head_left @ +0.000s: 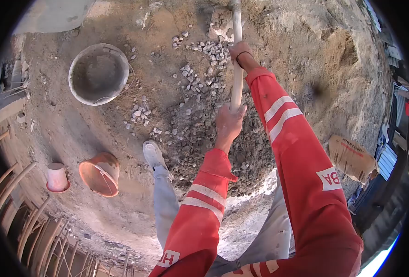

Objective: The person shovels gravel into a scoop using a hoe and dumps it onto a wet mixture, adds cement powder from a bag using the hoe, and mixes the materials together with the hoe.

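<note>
Both my hands are wrapped round the pale wooden handle of a hoe (pixel 237 85). My left hand (pixel 229 123) closes on its near end, above a patch of dark wet mix (pixel 241 152). Further up the handle my right hand (pixel 242 53) is closed, with a dark band at the wrist. The hoe's blade (pixel 220 24) is at the top of the view, dirt-covered and resting on or just over the ground; I cannot tell which. Grey gravel (pixel 210 53) lies scattered below and left of the blade.
A large bucket (pixel 76 88) with grey contents stands at the upper left. An orange bucket (pixel 87 173) and a small pinkish bucket (pixel 57 177) are lower left. A brown cement bag (pixel 351 158) lies to the right, below a sandy mound (pixel 315 41). My shoe (pixel 153 154) stands beside the mix.
</note>
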A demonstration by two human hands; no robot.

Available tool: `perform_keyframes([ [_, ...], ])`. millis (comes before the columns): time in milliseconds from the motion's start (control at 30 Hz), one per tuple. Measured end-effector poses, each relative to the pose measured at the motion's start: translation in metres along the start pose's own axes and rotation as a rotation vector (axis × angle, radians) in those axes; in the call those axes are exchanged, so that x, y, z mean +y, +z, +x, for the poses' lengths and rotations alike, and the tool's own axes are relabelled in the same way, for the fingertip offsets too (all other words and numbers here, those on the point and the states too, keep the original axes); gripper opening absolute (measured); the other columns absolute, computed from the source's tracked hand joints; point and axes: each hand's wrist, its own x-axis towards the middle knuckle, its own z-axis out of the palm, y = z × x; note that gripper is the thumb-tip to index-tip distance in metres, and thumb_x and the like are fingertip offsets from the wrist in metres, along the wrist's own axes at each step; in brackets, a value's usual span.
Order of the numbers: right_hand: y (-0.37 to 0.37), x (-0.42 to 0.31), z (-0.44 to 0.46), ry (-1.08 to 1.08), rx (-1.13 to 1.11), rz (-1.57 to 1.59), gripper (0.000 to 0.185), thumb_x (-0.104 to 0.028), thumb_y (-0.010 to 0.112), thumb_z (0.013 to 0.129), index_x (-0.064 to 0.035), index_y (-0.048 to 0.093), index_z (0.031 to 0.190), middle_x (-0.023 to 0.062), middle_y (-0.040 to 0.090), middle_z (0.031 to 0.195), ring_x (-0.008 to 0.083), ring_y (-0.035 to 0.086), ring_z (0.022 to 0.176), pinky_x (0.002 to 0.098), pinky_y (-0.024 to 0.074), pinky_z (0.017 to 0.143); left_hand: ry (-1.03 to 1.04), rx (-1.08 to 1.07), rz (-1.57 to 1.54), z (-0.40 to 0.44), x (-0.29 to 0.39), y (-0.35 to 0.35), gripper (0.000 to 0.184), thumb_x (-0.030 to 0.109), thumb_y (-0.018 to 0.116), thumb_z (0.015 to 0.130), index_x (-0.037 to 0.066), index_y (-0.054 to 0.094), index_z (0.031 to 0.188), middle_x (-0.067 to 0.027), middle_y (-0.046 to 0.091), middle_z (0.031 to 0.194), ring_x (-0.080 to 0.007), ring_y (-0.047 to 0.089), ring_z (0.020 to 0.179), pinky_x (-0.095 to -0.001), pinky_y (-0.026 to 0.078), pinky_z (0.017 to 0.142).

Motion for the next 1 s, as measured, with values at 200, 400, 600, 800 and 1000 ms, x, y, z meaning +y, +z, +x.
perform_keyframes([
  [200,0.001,0.080,-0.124,0.029,0.023,-0.112,0.041,-0.016,0.061,0.083,0.0092,0.054,0.114,0.0299,0.065,0.108,0.0424,0.065,0.104,0.0477,0.0538,0.089,-0.276,-0.171,-0.068,-0.131,-0.011,0.015,0.034,0.033,0.073,0.085,0.001,0.062,0.080,-0.0095,0.059,0.059,-0.0217,0.056,0.051,-0.0413,0.046,0.052],
  [400,0.067,0.160,-0.285,0.337,-0.253,-0.021,0.042,-0.015,0.057,0.086,0.0061,0.044,0.121,0.0330,0.062,0.115,0.0466,0.060,0.112,0.0515,0.0507,0.095,-0.696,-0.295,-0.047,-0.287,-0.075,-0.029,0.038,0.037,0.070,0.086,0.000,0.068,0.095,-0.0185,0.067,0.069,-0.0342,0.066,0.062,-0.0457,0.050,0.060],
  [600,0.050,0.241,-0.469,0.523,-0.140,0.549,0.022,-0.012,0.063,0.090,-0.0004,0.048,0.102,0.0101,0.059,0.070,0.0189,0.058,0.051,0.0336,0.0503,0.043,-0.289,-0.518,0.753,-0.416,-0.040,-0.138,0.041,0.036,0.068,0.083,0.005,0.062,0.109,-0.0225,0.068,0.079,-0.0374,0.068,0.077,-0.0515,0.053,0.068],
  [800,0.023,0.229,-0.644,0.727,-0.159,1.109,0.038,-0.004,0.060,0.090,-0.0031,0.034,0.119,0.0048,0.050,0.071,0.0146,0.051,0.048,0.0314,0.0467,0.041,-0.289,-0.695,0.830,-0.510,-0.019,-0.251,0.031,0.034,0.070,0.078,0.006,0.060,0.089,-0.0166,0.064,0.063,-0.0383,0.066,0.060,-0.0498,0.053,0.058],
  [1000,-0.001,0.188,-0.569,0.674,-0.108,1.183,0.031,-0.006,0.060,0.092,-0.0066,0.034,0.109,0.0045,0.049,0.068,0.0135,0.049,0.047,0.0312,0.0443,0.039,-0.224,-0.569,0.749,-0.460,-0.023,-0.217,0.040,0.034,0.073,0.076,0.006,0.061,0.101,-0.0153,0.067,0.072,-0.0384,0.067,0.070,-0.0491,0.054,0.067],
])
